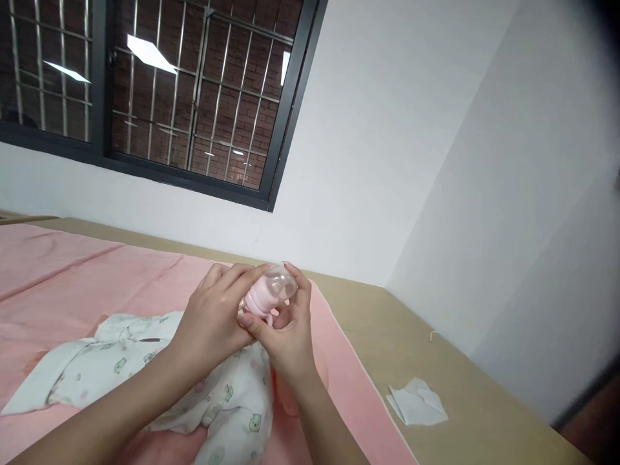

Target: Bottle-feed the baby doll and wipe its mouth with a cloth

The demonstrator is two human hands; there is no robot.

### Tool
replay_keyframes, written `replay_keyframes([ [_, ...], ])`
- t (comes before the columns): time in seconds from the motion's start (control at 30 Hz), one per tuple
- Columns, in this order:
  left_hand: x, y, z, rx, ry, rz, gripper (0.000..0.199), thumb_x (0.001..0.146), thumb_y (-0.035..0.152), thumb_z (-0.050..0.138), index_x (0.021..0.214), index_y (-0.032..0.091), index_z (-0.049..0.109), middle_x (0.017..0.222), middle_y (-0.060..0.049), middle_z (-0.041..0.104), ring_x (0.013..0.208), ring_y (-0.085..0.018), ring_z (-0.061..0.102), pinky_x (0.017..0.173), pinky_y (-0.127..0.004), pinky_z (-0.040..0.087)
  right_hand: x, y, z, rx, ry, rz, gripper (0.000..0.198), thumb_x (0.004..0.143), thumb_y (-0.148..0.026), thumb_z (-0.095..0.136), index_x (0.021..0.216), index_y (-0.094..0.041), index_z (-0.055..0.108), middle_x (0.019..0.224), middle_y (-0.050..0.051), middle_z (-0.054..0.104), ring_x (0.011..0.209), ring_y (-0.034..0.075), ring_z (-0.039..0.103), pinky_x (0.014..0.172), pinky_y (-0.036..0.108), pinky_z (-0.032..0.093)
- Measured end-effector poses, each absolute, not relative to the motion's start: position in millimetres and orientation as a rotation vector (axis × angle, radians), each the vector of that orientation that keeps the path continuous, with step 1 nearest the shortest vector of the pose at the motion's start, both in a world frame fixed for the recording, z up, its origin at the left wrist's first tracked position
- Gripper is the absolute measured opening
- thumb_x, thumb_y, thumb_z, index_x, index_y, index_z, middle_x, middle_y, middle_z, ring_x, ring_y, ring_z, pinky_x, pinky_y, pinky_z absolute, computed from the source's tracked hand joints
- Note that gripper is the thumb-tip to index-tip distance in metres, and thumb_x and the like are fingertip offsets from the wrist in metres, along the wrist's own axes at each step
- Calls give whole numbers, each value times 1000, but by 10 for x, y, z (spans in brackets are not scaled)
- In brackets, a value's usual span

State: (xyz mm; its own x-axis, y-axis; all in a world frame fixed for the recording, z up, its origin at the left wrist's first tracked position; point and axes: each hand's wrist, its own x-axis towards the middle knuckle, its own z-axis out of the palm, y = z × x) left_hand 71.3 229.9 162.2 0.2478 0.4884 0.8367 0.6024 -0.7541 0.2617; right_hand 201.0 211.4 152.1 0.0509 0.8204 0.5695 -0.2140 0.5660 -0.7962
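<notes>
1. Left hand [213, 316] and right hand [285, 329] meet over the middle of a pink sheet [72, 278], both closed around one small baby bottle [270, 292].
2. Bottle: pink body, clear domed cap at the top, tilted so the cap points up and to the right. It is held in the air above the sheet, not resting on anything.
3. Left hand: fingers curled over the bottle from the left side, fingertips lying across the upper pink part; the thumb presses near its lower end (palm faces away from the camera, so the inner grip is hidden).
4. Right hand: cups the bottle from beneath and behind, index finger reaching up along the clear cap, the other fingers folded under the base. Both hands firmly closed on it.
5. Directly below the forearms lies a white baby garment [145, 374] with small green printed figures, spread out and rumpled on the sheet.
6. The sheet covers most of a tan desk [436, 361]; a bare strip of the desk shows along the far edge and on the right.
7. On that bare right part, well apart from the hands, sits a folded white tissue [417, 402].
8. Behind: white wall, and a dark-framed window [194, 97] with metal bars at upper left.
</notes>
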Motion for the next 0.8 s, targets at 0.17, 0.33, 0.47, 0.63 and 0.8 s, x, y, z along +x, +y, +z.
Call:
replay_keyframes([
  [0.17,705,2297,1619,-2372,-1012,-1542,52,71,21,61,123,21,57,114,-5,62,96,-24,52,79,-36,48,2000,2123,1489,-597,-1273,853,87,54,-25,89,127,-35,44,126,3,57,108,19,61,83,31,57],
  [0.33,738,2357,1547,-2389,-965,-1525,63,74,22,64,134,23,47,123,-8,55,111,-26,50,92,-41,46,2047,2094,1516,-654,-1347,767,84,57,-27,87,130,-36,46,130,3,54,110,20,60,83,32,57],
  [0.47,722,2277,1560,-2392,-949,-1444,74,83,31,62,148,28,26,143,-10,40,133,-30,36,107,-49,36,2243,2130,1622,-726,-1352,618,86,65,-34,82,139,-36,38,132,6,52,108,21,60,81,34,57],
  [0.63,516,2131,1603,-2364,-1040,-1398,53,91,38,53,141,32,38,144,-7,40,135,-29,36,109,-49,36,2936,2501,1569,-945,-1270,45,87,73,-39,72,147,-34,28,144,9,40,119,23,53,94,38,50],
  [0.8,89,2082,1411,-2294,-1241,-1482,34,91,43,50,124,34,55,137,-1,50,130,-26,44,105,-45,40,3640,2914,1089,-1454,-1219,-134,84,76,-39,60,151,-32,23,124,10,50,107,24,57,91,40,47],
])
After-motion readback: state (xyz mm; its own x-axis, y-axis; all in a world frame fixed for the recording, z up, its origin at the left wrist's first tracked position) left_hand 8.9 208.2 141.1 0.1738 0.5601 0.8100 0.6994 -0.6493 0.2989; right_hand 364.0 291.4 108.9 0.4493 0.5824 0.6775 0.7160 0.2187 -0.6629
